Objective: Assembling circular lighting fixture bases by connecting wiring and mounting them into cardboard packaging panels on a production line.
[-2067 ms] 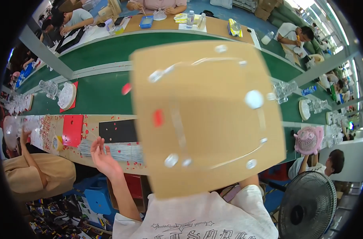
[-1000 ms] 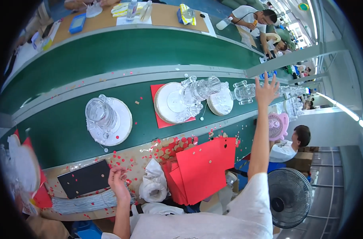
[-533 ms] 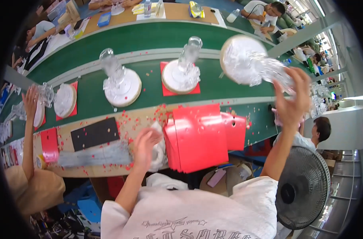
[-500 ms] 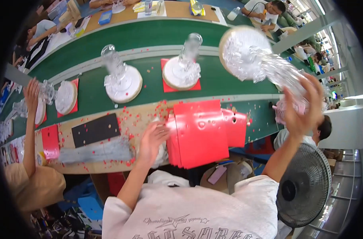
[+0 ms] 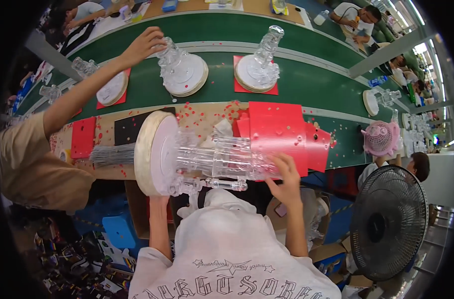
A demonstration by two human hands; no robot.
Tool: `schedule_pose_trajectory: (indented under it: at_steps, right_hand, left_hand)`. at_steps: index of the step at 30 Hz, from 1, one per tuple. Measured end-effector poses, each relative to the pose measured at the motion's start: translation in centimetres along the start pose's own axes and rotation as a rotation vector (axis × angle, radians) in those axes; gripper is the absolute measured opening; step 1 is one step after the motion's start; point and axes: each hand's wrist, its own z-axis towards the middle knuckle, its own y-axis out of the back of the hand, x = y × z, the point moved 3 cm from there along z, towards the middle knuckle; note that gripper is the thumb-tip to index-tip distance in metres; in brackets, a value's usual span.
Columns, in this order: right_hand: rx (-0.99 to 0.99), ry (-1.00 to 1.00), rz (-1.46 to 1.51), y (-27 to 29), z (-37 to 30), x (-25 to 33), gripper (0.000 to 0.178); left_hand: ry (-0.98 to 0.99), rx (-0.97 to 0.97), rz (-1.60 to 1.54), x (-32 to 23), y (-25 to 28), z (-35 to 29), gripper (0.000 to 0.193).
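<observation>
Sideways in front of my chest lies a clear glass tube piece [image 5: 219, 160] with a thin side tube and a wide round white base [image 5: 157, 154] edged in cream. My right hand [image 5: 286, 180] holds its narrow end, fingers curled round the tube. On the left, my forearm runs up to the base and my left hand [image 5: 159, 203] goes behind it, its fingers hidden. Beyond the glass piece is a stack of red corrugated sheets [image 5: 276, 124] with small holes.
Similar glass pieces stand on the green bench [image 5: 217, 89], one [image 5: 258, 65] on a red sheet. At left, a co-worker's hand [image 5: 148, 42] touches another piece [image 5: 182, 70]. A bundle of grey strips [image 5: 112, 155], scattered red dots, a pink fan [image 5: 381, 138] and a large black fan [image 5: 389, 223] are around.
My right hand has brought the glass piece from the far right down in front of me. My left hand has left the red sheets for the base. The co-worker's arm now reaches farther right.
</observation>
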Motion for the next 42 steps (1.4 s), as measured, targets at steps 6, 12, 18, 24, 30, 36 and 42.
schedule_pose_trajectory:
  at_steps: [6,12,18,24,30,36,42]
  right_hand:
    - [0.175,0.045,-0.128,-13.1,0.0,-1.9,0.061]
    - [0.274,-0.159,-0.229,-23.6,-1.5,-5.4,0.056]
    - [0.142,-0.270,0.163,-18.9,-1.7,-3.8,0.055]
    - [-0.233,0.042,-0.097,-6.3,1.9,10.5,0.046]
    - [0.156,0.076,-0.349,-7.5,1.9,12.3,0.061]
    - [0.216,0.259,-0.316,-5.8,1.6,10.6,0.060]
    - [0.296,0.265,-0.219,-3.2,3.2,8.2,0.065]
  left_hand:
    - [-0.101,-0.168,-0.101,-7.1,5.9,-1.9,0.055]
    - [-0.292,-0.335,0.635,-11.7,-1.1,-2.9,0.049]
    - [-0.342,-0.399,0.689,-9.0,-7.4,-3.0,0.042]
    - [-0.155,-0.166,0.261,-11.0,-12.3,-4.2,0.047]
    - [-0.363,0.233,0.641,-12.4,-12.9,-1.9,0.044]
    - [-0.244,0.419,0.597,-12.0,-13.9,5.7,0.037]
    - [-0.091,0.214,0.227,-8.0,-14.7,4.1,0.041]
